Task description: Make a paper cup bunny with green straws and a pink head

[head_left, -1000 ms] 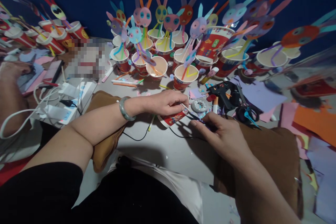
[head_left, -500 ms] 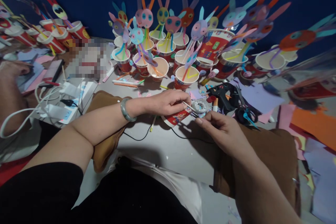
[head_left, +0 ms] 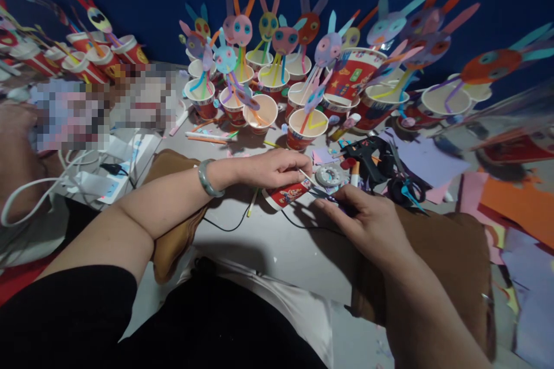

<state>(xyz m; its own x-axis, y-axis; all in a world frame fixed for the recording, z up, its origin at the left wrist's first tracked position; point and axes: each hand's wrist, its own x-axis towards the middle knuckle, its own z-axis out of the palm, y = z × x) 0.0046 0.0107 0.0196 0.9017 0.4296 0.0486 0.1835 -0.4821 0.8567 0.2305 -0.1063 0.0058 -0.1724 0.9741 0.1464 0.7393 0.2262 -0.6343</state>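
Note:
My left hand [head_left: 279, 167] is closed over a red printed paper cup [head_left: 288, 193], which lies tilted on its side near the middle of the table. A thin white strip [head_left: 308, 176], perhaps the cup's edge, sticks out by the fingertips. In my right hand [head_left: 357, 207] is a small pair of scissors [head_left: 322, 193]. Their dark blades point left at the cup's right end, and the fingers hide most of the handles. Whether the blades touch the cup I cannot tell. Just beyond the scissors lies a whitish ring-shaped roll [head_left: 331, 174].
Paper cups [head_left: 308, 124] with rabbit-faced paper figures stand in rows at the back. A black glue gun [head_left: 367, 155] lies right, near coloured paper [head_left: 515, 216]. Brown cushions [head_left: 445, 265] flank my arms. Left are a power strip [head_left: 99, 181] with cables and another person's arm [head_left: 17, 161].
My right hand has shifted slightly, and the scissor blades look wider apart. The cup in my left hand has moved a little left. The other person's hand at the left has moved.

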